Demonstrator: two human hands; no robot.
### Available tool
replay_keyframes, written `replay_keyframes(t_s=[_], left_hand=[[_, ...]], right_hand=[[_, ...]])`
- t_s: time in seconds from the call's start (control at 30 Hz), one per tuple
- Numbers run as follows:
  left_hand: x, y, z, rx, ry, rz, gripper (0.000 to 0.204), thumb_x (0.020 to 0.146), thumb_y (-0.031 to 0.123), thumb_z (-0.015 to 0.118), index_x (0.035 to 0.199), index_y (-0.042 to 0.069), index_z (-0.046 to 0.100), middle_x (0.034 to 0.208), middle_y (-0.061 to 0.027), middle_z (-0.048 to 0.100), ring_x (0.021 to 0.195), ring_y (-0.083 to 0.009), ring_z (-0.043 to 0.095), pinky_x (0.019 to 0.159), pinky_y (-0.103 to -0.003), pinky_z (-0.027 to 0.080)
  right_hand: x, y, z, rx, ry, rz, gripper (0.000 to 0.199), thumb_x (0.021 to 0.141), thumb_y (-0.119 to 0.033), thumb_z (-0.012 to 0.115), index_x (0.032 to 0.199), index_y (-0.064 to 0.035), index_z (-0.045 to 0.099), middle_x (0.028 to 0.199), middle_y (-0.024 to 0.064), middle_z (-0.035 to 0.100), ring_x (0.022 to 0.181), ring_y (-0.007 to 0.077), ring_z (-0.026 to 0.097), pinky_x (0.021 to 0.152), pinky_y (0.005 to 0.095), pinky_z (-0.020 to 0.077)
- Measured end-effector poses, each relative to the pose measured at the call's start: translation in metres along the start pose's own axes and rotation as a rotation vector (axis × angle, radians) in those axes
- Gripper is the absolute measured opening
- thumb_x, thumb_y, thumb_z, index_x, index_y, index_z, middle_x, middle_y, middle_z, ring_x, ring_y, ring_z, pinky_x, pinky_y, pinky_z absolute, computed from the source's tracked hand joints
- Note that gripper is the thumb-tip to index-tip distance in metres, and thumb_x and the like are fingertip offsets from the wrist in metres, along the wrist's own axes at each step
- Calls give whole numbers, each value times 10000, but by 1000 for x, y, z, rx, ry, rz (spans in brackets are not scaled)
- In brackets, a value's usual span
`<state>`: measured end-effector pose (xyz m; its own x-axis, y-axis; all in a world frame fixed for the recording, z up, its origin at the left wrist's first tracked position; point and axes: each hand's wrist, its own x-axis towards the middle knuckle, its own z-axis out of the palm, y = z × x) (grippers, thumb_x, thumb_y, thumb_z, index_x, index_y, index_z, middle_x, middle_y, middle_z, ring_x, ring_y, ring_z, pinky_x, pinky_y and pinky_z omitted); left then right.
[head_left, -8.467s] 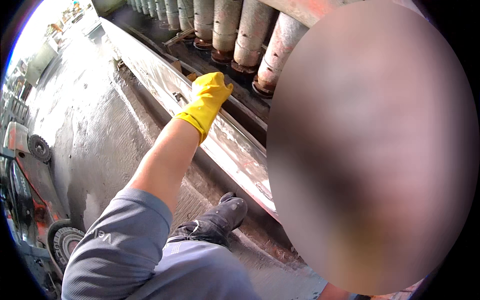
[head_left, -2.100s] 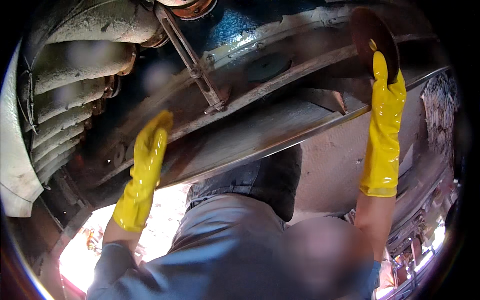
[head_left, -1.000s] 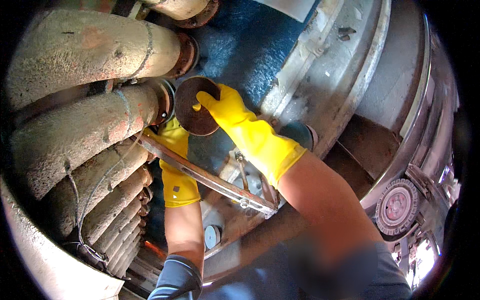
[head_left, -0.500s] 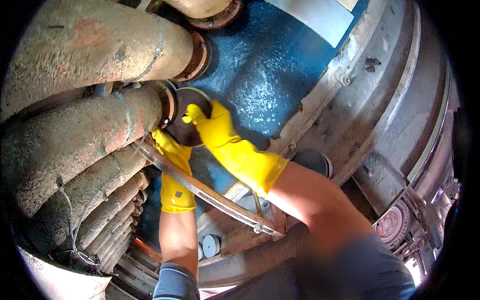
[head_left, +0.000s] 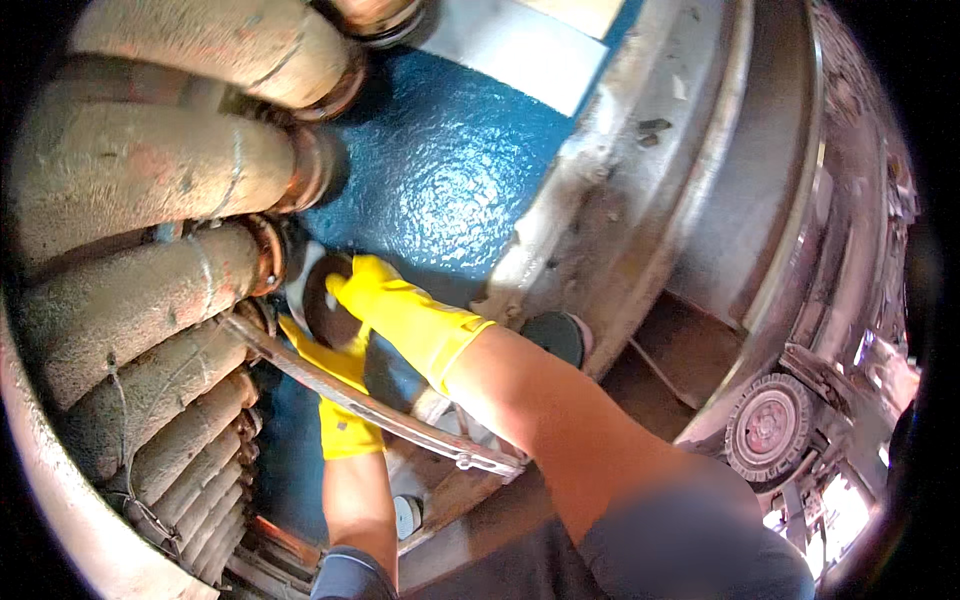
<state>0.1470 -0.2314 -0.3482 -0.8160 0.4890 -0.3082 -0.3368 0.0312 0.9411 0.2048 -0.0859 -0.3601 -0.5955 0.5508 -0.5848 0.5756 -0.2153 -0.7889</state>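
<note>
1. Hands at a cylinder end, left of frame centre. Compared with the frames of a second and half a second ago, the view has closed in and both gloved hands have drawn tight around the dark round cap, which now sits right at the mouth of the rusty cylinder in the stacked row.

2. Right hand, in a yellow rubber glove, reaches in from lower right; its fingers are curled over the right-hand edge of the cap, gripping it, with the fingertips pressed on the rim.

3. Left hand, also in a yellow glove, comes up from the lower edge under the cap; its fingers lie against the cap's lower edge. Whether they clasp it or merely prop it cannot be told, since the metal bar crosses in front.

4. Judged from the change: two seconds ago the cap was held high and well away from the cylinders; now it is level with the collar of the cylinder, so the work reads as the cap being set onto or turned on that end, not carried.

5. Appearance of the cap: a flat, dark brown disc, dull and rust-toned, partly hidden by both gloves; a pale ring shows just behind its left edge. Any threads or markings are too small to make out.

6. Surroundings: blue-painted panel above the hands; further rusty cylinders upper left; a wheel at lower right.
</note>
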Motion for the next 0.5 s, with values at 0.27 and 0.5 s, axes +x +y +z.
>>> replay_keyframes(t_s=[0.27, 0.5], left_hand=[[-73, 24, -95, -485, -15, -642, 648, 968, 398, 724, 1479, 54, 520, 1484, -164, 566, 1356, -379, 537, 1129, -577, 454], [-170, 115, -130, -41, 401, -582, 595, 931, 320, 804, 1428, 95, 565, 1402, -110, 630, 1273, -341, 614, 1016, -537, 570]], right_hand=[[-176, -14, -297, -410, -24, -678, 336, 963, -285, 673, 1221, -79, 731, 1177, 180, 713, 1105, 345, 677, 934, 410, 538], [-221, 40, -363, -826, 736, -1070, 290, 955, -226, 737, 1232, -138, 739, 1046, 105, 747, 939, 307, 717, 809, 381, 573]])
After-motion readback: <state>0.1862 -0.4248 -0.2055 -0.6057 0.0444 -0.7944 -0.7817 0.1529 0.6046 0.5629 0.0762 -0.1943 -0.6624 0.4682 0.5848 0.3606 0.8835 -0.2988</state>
